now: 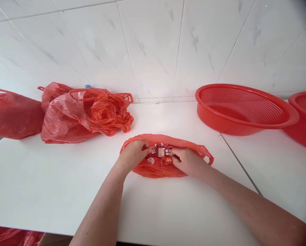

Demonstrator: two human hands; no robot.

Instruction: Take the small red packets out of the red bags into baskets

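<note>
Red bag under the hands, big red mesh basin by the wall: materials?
The red bag looks like thin polyethylene film, glossy and slightly translucent: it creases softly and shows light through its folds. The red basin looks like moulded rigid plastic, smooth with a soft sheen: one uniform colour, thick rounded rim, fine moulded mesh of holes; the exact plastic can't be told.

A red plastic carrier bag (159,170) lies flat at lower centre of the frame, its mouth spread open — small red-and-white printed packets (162,150) bunched inside.
</note>
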